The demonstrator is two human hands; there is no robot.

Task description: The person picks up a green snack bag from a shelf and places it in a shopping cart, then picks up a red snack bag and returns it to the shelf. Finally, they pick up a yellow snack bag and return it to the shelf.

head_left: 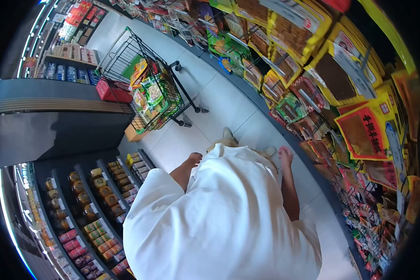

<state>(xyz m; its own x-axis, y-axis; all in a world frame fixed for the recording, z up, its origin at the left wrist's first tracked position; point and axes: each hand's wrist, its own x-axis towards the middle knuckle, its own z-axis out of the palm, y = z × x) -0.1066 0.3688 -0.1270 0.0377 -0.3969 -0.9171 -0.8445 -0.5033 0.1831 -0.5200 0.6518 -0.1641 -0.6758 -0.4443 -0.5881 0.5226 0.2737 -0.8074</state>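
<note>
Both my arms hang down beside my white shirt (228,200). My left hand (194,158) is low at my side, its fingers loosely bent, with nothing visible in it. My right hand (285,152) hangs on the other side, fingers slightly apart and holding nothing. It is the hand nearer to the rack of packaged snacks (359,130), without touching it. Ahead and to the left stands a black wire shopping cart (165,100) with several bright food packets (149,93) in it. Neither hand touches the cart.
A red basket (113,90) is by the cart's left side, and a cardboard box (134,132) lies on the floor below it. Shelves of jars (102,189) and cans line the left. Grey floor tiles (210,86) run between the shelving. My shoes (227,134) show below.
</note>
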